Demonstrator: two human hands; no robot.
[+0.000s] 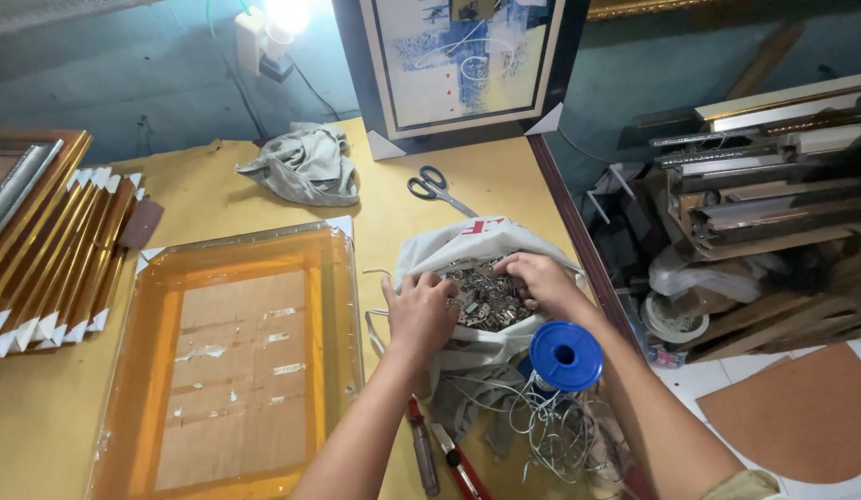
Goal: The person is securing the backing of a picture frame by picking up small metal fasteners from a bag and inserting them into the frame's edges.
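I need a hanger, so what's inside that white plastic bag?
The white plastic bag holds a heap of small metal fittings. Both hands, left hand and right hand, cover part; deeper contents are hidden.

Bag [430, 248] hemmed by frame [236, 361] and spool [565, 356] — free tabletop [393, 208] behind

Shiny little metal hangers [481, 298] under both hands, in a crinkly white plastic bag [467, 243]; glossy blue plastic wire spool [566, 356] just beside, matt table [42, 417].
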